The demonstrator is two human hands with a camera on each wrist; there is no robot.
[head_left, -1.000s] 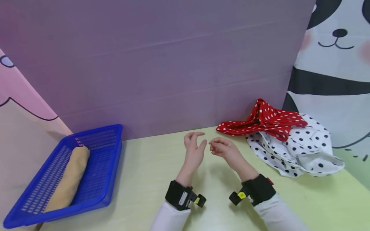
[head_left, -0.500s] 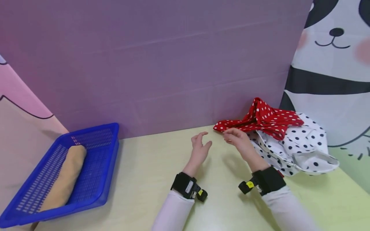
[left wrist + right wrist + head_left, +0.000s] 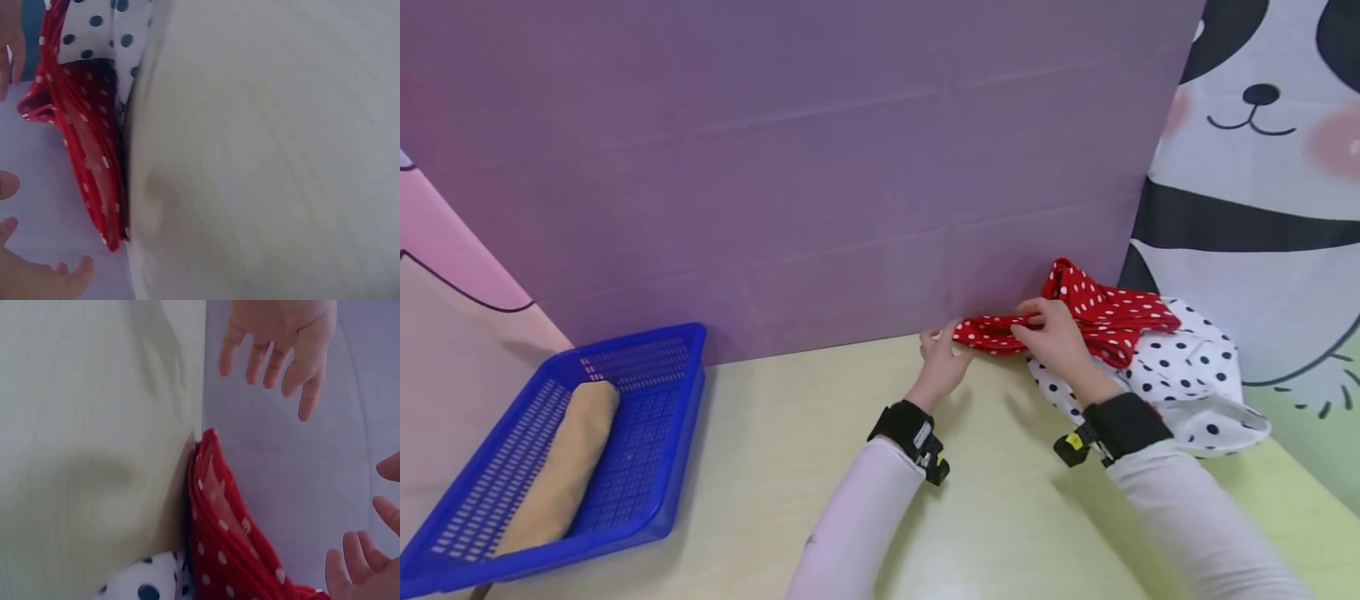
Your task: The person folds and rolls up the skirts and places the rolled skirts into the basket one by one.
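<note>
A red cloth with white dots point(image 3: 1108, 312) lies bunched against the purple wall, partly on a white cloth with black dots point(image 3: 1187, 375). My right hand point(image 3: 1047, 331) hovers over the red cloth's left part; the right wrist view shows its fingers point(image 3: 365, 559) spread and not closed on the red cloth point(image 3: 228, 544). My left hand point(image 3: 942, 348) is at the cloth's left tip, with its fingers point(image 3: 281, 356) spread and straight. The left wrist view shows the red cloth point(image 3: 87, 156) on edge against the wall, with my left fingertips point(image 3: 37, 275) just short of it.
A blue mesh basket point(image 3: 658, 400) at the left holds a rolled tan cloth point(image 3: 561, 471). The pale green table point(image 3: 775, 467) runs between basket and cloths. A purple wall point(image 3: 820, 183) closes the back and a panda panel point(image 3: 1262, 208) the right.
Both hands have moved away from me and to the right, from the middle of the table to the red cloth at the wall. The cloths and the basket have stayed put.
</note>
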